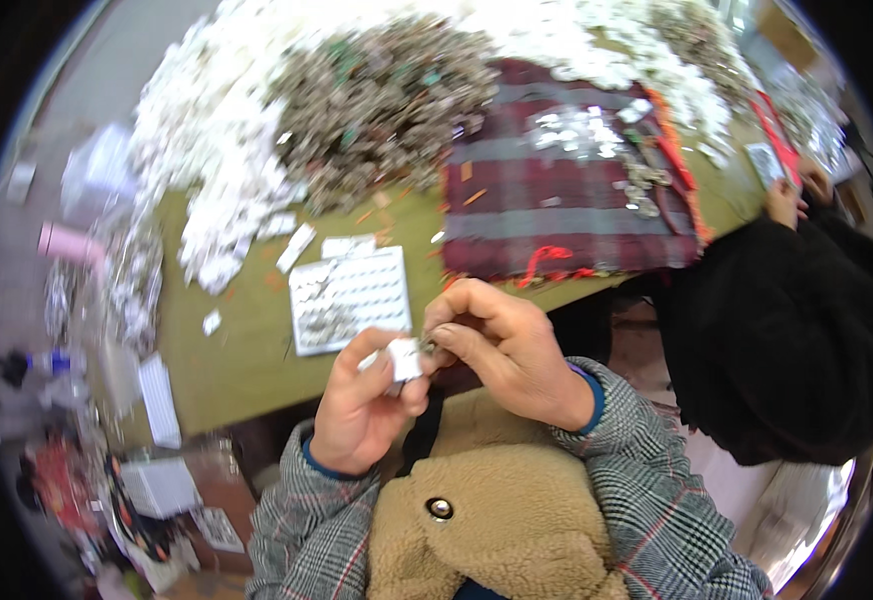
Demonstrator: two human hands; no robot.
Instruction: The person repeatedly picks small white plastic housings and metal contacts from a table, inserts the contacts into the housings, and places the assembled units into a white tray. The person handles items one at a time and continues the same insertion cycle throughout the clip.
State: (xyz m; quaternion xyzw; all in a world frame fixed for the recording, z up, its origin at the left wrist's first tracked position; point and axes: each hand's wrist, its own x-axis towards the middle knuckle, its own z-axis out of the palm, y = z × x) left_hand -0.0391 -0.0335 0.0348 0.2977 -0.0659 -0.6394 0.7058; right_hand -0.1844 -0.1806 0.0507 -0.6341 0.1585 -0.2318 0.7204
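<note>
My left hand [362, 415] is closed around a small white card [406, 360], held up between thumb and fingers just past the table's near edge. Close beside it, my right hand [502, 350] pinches a tiny greyish piece, too small and blurred to name, against the card's right side. Beyond my left hand lies a white sheet [387, 270] printed with rows of dark marks. Small metallic pieces [329, 325] are scattered on its lower part. Two white cards [349, 246] rest along its far edge.
A heap of greyish metallic pieces [377, 110] and a large pile of white cards [207, 130] cover the far side. A plaid cloth [557, 230] carries shiny bits and a red-handled tool. At right sits a person in black [777, 340]; a pink cylinder [69, 243] lies left.
</note>
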